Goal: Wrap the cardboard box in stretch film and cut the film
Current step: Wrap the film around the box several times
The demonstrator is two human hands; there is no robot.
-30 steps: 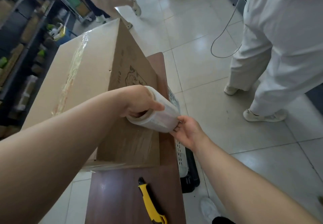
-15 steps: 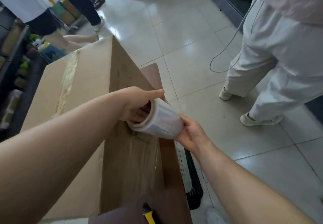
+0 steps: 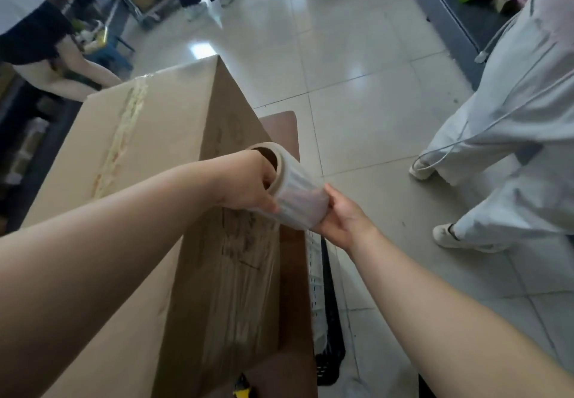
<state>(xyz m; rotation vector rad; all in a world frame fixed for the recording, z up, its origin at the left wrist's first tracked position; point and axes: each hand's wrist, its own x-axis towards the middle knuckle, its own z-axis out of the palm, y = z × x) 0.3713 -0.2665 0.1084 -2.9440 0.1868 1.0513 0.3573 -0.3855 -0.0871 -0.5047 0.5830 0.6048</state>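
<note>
- Head view: roll moved farther along side of box on table; film covers near part.
- Left hand fingers hooked inside roll's end; right hand curls round other end.
- Wrap unfinished.

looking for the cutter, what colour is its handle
The cutter is yellow and black, at the head view's bottom edge.

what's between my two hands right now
The stretch film roll: the left hand grips its upper end at the core, the right hand holds its lower end, beside the cardboard box. Seen in the head view.
</note>
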